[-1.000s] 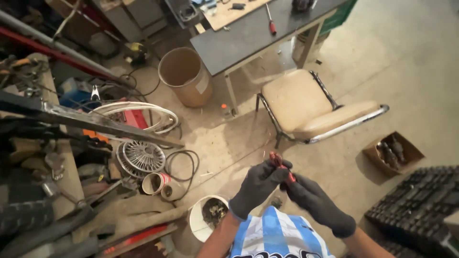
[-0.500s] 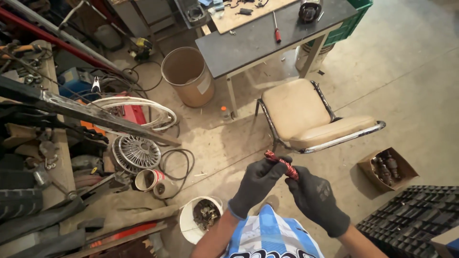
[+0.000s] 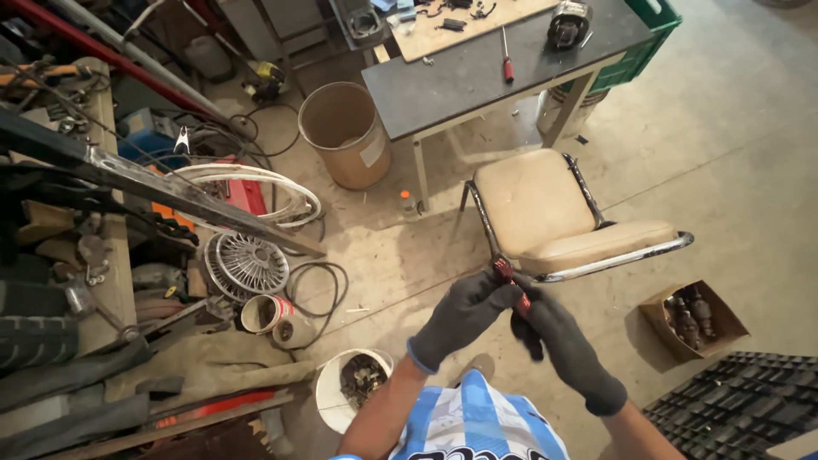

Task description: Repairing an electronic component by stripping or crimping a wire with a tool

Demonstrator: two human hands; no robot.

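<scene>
Both of my hands wear dark gloves and meet in front of my chest around a small tool with red handles (image 3: 509, 281). My left hand (image 3: 464, 315) wraps its fingers over the lower part of the tool. My right hand (image 3: 558, 345) closes on it from the right, its fingers touching those of the left. Only the red upper end of the tool shows above the gloves; the remainder is hidden inside my grip. Just beyond my hands stands a beige cushioned chair (image 3: 545, 213) with a chrome frame.
A dark table (image 3: 477, 72) with a red-handled screwdriver (image 3: 507, 60) stands at the top, a cardboard drum (image 3: 345, 132) beside it. Rims, a spoked wheel (image 3: 247, 264), cables and cans crowd the left. A white bucket (image 3: 349, 388) is by my feet, a box of parts (image 3: 694, 319) at right.
The view has shifted slightly, so the chair and table sit lower in frame. My hands stay joined on the red-handled tool, turned a little.
</scene>
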